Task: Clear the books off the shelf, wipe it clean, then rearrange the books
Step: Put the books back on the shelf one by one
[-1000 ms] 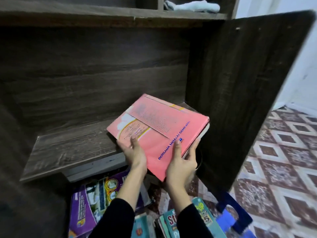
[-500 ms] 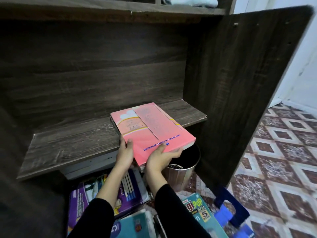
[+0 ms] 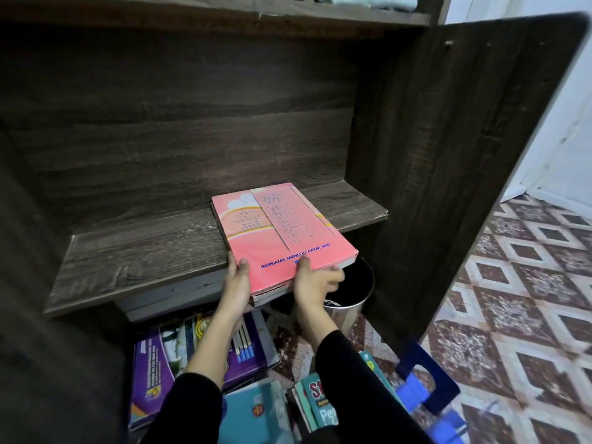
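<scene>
A thick pink book (image 3: 282,232) lies flat on the dark wooden shelf (image 3: 134,251), its near end hanging over the front edge, with thinner books under it. My left hand (image 3: 235,283) grips the near left corner, thumb on the cover. My right hand (image 3: 312,280) grips the near edge, thumb on top and fingers underneath. On the floor below the shelf lie more books: a purple one (image 3: 153,370), a teal one (image 3: 253,411) and several green ones (image 3: 320,405).
The cabinet door (image 3: 464,155) stands open on the right. A metal bin (image 3: 352,296) stands under the shelf's right end. A blue plastic stool (image 3: 426,389) is on the patterned floor tiles (image 3: 528,283). A pale cloth (image 3: 371,1) lies on the upper shelf.
The pink book came down from a tilted lift and now lies flat on the shelf, pushed further in. Both hands still hold its near end.
</scene>
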`<act>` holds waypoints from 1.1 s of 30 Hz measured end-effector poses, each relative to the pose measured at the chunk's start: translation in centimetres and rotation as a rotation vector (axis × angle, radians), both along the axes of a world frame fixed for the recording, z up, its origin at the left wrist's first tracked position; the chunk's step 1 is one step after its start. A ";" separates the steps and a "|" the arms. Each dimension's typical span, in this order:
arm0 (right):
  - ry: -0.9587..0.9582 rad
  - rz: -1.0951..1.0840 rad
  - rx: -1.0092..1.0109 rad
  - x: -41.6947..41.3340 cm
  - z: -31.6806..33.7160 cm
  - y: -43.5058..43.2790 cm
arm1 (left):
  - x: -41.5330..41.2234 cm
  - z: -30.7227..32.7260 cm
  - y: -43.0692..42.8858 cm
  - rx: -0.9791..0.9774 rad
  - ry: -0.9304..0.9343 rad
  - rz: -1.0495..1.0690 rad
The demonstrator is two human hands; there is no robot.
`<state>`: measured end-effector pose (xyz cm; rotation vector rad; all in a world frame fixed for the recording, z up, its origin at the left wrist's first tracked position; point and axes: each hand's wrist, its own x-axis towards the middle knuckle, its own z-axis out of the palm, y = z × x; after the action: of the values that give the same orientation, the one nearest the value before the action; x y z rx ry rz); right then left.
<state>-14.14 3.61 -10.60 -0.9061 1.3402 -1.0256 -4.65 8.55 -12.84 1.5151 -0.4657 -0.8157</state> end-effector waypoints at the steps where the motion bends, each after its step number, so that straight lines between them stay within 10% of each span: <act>1: 0.095 -0.027 -0.045 -0.7 0.0 -0.5 | 0.0 -0.2 -0.1 0.003 0.003 0.004; 7: 0.838 0.200 -0.393 -3.9 0.9 -4.7 | 0.1 -0.1 -0.1 0.009 -0.121 0.021; 18: 1.108 0.356 -0.419 -3.1 2.9 -5.5 | 0.0 -0.2 -0.8 0.102 -0.252 0.036; 33: 0.650 0.544 -0.261 -3.6 4.0 -3.3 | 5.9 -1.4 2.9 0.235 -0.426 0.078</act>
<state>-17.72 0.31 -6.55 -1.7927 1.3643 -0.4916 1.22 11.46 -14.22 1.9254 -0.6348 -0.4955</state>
